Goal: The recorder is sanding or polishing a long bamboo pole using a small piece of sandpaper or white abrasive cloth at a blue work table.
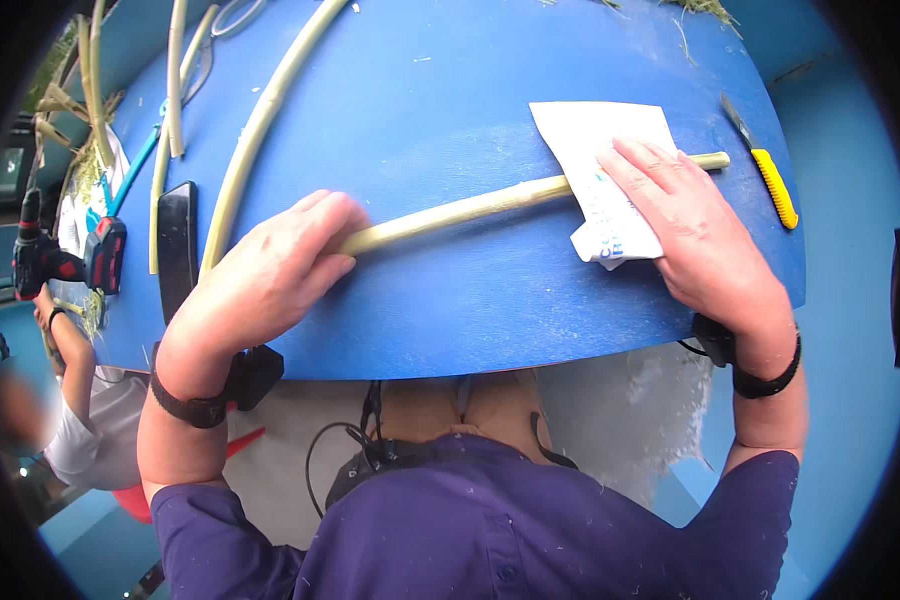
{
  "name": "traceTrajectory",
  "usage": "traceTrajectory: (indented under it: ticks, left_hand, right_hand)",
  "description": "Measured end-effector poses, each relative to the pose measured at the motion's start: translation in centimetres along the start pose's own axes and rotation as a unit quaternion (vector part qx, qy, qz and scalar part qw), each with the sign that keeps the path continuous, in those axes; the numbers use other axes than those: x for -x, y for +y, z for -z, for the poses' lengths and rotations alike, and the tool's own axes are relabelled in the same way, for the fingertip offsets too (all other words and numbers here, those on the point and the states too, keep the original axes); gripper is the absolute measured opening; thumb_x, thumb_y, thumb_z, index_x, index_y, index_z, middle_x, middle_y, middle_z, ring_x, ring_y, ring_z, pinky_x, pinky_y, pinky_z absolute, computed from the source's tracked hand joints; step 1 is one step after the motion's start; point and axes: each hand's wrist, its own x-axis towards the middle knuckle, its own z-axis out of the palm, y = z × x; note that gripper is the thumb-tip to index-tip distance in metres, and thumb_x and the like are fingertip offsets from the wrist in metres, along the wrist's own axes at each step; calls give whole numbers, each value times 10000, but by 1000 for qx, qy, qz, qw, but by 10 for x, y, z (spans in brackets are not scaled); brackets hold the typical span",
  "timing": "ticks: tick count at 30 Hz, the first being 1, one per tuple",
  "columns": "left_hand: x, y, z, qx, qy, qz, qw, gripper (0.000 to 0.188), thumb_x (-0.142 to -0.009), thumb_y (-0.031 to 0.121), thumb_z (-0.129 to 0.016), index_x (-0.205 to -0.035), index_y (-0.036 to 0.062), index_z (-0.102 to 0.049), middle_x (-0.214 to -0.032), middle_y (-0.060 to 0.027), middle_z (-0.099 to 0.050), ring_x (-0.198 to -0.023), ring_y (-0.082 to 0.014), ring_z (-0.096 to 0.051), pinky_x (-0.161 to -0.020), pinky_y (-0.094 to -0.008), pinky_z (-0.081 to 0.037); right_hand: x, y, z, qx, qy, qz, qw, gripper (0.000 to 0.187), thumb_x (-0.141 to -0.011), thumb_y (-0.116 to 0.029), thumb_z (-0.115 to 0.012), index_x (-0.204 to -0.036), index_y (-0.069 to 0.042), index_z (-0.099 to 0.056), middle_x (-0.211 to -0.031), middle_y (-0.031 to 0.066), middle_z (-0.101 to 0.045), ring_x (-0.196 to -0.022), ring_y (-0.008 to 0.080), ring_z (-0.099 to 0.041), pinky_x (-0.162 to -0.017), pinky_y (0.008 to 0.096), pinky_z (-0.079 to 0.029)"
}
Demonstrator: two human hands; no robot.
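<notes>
A pale yellow-green peeled stalk (470,208) lies slantwise above the blue table, its far end toward the right. My left hand (275,265) is closed around its near left end, fingers curled with the thumb below. Over the right part of the stalk is a white paper sheet (595,140) with blue print at its lower corner. My right hand (690,215) presses this sheet onto the stalk, its fingers laid over the top; the thumb is hidden. The stalk's cut tip sticks out beyond my right fingers.
A yellow utility knife (773,188), blade out, lies on the blue table (440,330) at the right. Left are a long curved stalk (255,135), a black oblong object (177,245), a teal tool (137,170) and thinner stalks. A seated person (85,420) holds a cordless drill (65,255).
</notes>
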Motion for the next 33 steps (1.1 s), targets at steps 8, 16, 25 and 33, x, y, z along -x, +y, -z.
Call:
traceTrajectory:
  ticks: [8,16,25,33]
  left_hand:
    - [5,7,-10,-10,-44,47,998,275,-876,141,-587,-1147,103,-562,-823,-22,-516,-737,-129,-507,-687,-273,-446]
    - [14,-18,-64,171,140,52,974,248,-830,170,-676,-1041,45,-644,-914,-10,-631,-830,-78,-556,-756,-236,-458]
    - [50,-23,-85,130,201,-10,971,273,-836,178,-671,-1047,10,-629,-968,-49,-647,-907,-120,-573,-832,-280,-463]
    - [56,-4,-80,56,251,-40,965,294,-811,252,-649,-998,25,-658,-985,-180,-667,-954,-306,-631,-852,-386,-485]
  right_hand:
    - [34,-35,-17,42,84,-5,996,478,-769,40,-481,-1243,8,-529,-1225,266,-544,-1175,410,-493,-1014,405,-399]
    - [-21,-135,-54,-122,269,141,945,264,-750,8,-540,-978,-46,-662,-956,149,-662,-889,328,-624,-788,388,-504]
    - [-2,-114,-94,-17,388,37,921,315,-786,-27,-545,-1077,-90,-650,-972,119,-659,-909,302,-607,-811,366,-477]
    - [44,45,-96,39,263,-297,917,380,-821,-71,-480,-1184,-63,-592,-1201,194,-599,-1131,348,-560,-948,415,-457]
